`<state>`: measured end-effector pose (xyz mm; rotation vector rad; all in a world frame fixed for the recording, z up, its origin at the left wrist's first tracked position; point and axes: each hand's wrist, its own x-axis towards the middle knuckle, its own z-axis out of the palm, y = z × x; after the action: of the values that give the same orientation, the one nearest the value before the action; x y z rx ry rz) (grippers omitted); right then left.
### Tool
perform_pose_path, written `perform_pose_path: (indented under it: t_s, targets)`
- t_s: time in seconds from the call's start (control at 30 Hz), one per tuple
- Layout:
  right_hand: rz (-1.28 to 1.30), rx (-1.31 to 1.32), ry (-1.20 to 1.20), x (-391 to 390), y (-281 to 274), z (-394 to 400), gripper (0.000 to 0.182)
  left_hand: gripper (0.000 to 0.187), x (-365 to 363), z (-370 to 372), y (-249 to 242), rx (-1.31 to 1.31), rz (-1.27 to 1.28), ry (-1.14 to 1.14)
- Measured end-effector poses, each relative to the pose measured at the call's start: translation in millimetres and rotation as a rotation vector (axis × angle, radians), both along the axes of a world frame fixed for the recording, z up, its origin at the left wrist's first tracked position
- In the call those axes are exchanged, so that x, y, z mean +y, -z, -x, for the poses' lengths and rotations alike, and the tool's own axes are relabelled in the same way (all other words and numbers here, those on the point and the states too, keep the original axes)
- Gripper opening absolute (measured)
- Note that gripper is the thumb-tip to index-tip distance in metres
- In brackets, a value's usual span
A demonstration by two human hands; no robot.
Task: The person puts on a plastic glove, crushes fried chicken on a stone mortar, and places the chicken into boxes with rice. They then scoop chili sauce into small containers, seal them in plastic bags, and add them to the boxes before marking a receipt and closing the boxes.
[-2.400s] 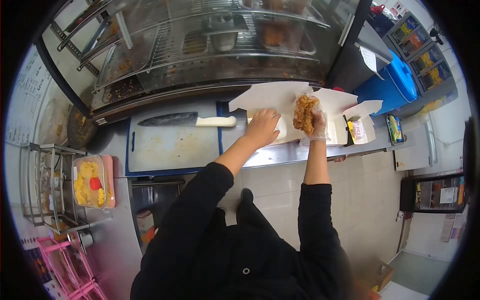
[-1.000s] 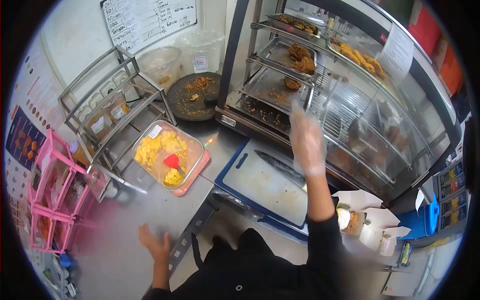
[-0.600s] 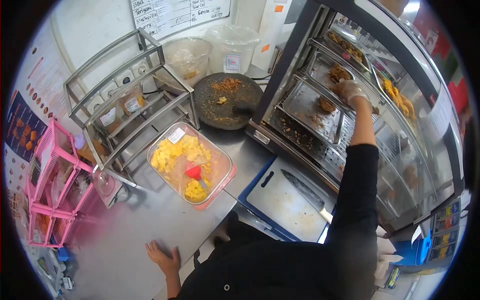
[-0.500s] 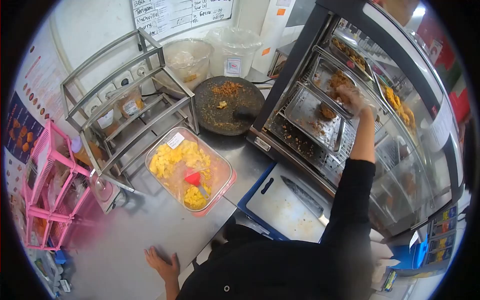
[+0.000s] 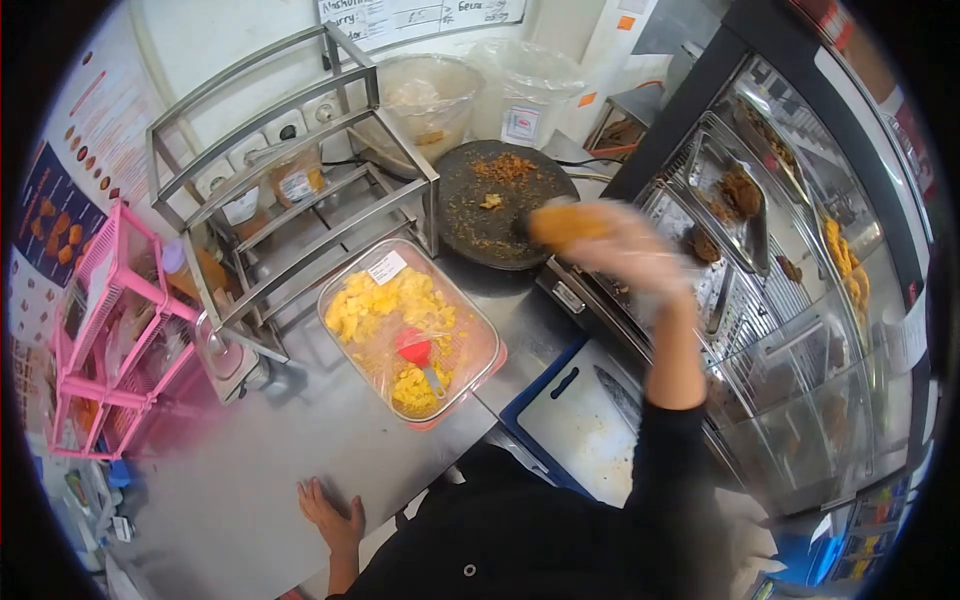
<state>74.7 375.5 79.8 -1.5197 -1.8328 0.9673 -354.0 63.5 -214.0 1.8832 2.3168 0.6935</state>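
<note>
My right hand [image 5: 630,245], in a clear plastic glove and blurred by motion, grips a golden-brown piece of fried chicken [image 5: 568,226]. It hovers over the right edge of a dark round stone mortar [image 5: 480,245], which holds orange-red crumbs and a small yellowish lump. Behind the hand, the glass display cabinet [image 5: 640,165] has metal trays inside, with brown fried pieces [image 5: 738,190] on one. Resting on the steel worktop [image 5: 250,480], my left hand [image 5: 330,512] has its fingers spread and holds nothing.
A clear tub of yellow food [image 5: 385,305] with a red scoop [image 5: 413,346] stands mid-worktop. Left are a steel rack [image 5: 340,240] and pink baskets [image 5: 120,290]. A white cutting board [image 5: 580,430] with a knife [image 5: 615,395] lies near the cabinet. Lined buckets [image 5: 525,90] stand behind.
My right hand has come out of the cabinet tray and moved left to the mortar, carrying a piece of fried chicken. The view has shifted; my left hand stays on the worktop.
</note>
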Motion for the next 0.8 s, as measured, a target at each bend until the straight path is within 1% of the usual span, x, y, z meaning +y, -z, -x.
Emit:
perform_pose_path:
  t_s: [0.03, 0.07, 0.1, 0.13, 0.17, 0.2, 0.27, 0.37, 0.4, 0.47, 0.53, 0.57, 0.6, 0.63, 0.67, 0.7, 0.73, 0.77, 0.8]
  targets:
    - [-0.421, -0.292, -0.146, 33.4, 52.1, 13.1, 0.043, 0.080, -1.3, 0.0, 1.1, 0.007, -0.003, 0.004]
    - [-0.330, -0.503, -0.094, 49.4, 65.9, 45.1, 0.032, 0.081, 2.1, 1.9, 2.0, 0.014, -0.012, 0.022]
    - [-0.321, -0.684, -0.021, 76.0, 95.8, 61.6, 0.022, 0.081, 2.7, 3.8, 3.6, 0.012, -0.018, 0.016]
    - [-0.409, -0.701, 0.074, 106.7, 144.0, 65.1, 0.017, 0.081, -1.1, 4.1, 6.2, 0.007, -0.034, 0.018]
    - [-0.446, -0.795, 0.245, 116.8, 164.9, 71.8, 0.016, 0.081, -0.9, 3.1, 7.7, 0.001, -0.054, 0.019]
    - [-0.415, -0.948, 0.236, 134.8, 196.9, 70.4, 0.019, 0.080, 1.7, -0.4, 3.4, -0.006, -0.046, 0.018]
    - [-0.090, -0.620, 0.443, 123.7, 191.8, 81.1, 0.019, 0.079, -0.5, -6.2, -6.3, -0.019, -0.012, -0.006]
    - [-0.301, -0.671, 0.186, 121.6, 164.5, 56.9, 0.023, 0.079, 0.2, -0.2, 0.7, 0.000, -0.038, 0.025]
    - [-0.290, -0.811, 0.350, 133.3, 150.9, 49.9, 0.036, 0.079, 0.5, -0.7, 4.5, 0.001, -0.048, 0.026]
    - [0.151, -0.994, 0.382, 144.2, 122.9, 40.1, 0.060, 0.079, -2.1, 2.4, 10.1, 0.008, -0.054, 0.023]
    - [0.288, -1.015, 0.415, 154.9, 129.5, 33.6, 0.071, 0.079, 1.5, 8.0, 14.7, -0.004, -0.059, 0.057]
    - [0.358, -1.025, 0.410, 163.4, 142.9, 33.7, 0.076, 0.079, -3.1, 10.7, 16.8, -0.006, -0.051, 0.058]
    - [0.272, -1.018, 0.466, 168.1, 154.0, 33.1, 0.074, 0.080, -5.2, 8.7, 12.9, -0.016, -0.033, 0.044]
    - [0.321, -1.059, 0.405, 177.2, 163.7, 30.2, 0.065, 0.081, -3.5, 8.0, 11.2, -0.024, -0.003, 0.024]
    - [0.389, -0.944, 0.455, 173.8, 145.5, 31.5, 0.053, 0.081, -1.8, 6.1, 7.2, -0.038, 0.021, 0.003]
    - [0.278, -0.966, 0.526, 186.9, 160.1, 26.0, 0.046, 0.081, 1.7, 2.7, 6.8, -0.035, 0.015, -0.006]
    - [0.205, -0.872, 0.564, 208.3, 183.9, 13.6, 0.040, 0.081, 2.4, 2.6, 5.4, -0.032, 0.014, -0.006]
    - [0.362, -0.921, 0.529, 197.4, 142.5, 27.8, 0.043, 0.081, 1.6, 2.5, 2.7, -0.029, 0.013, 0.003]
    - [0.386, -0.961, 0.429, 203.8, 146.5, 31.7, 0.043, 0.081, 2.4, 1.3, 1.1, -0.031, 0.012, -0.001]
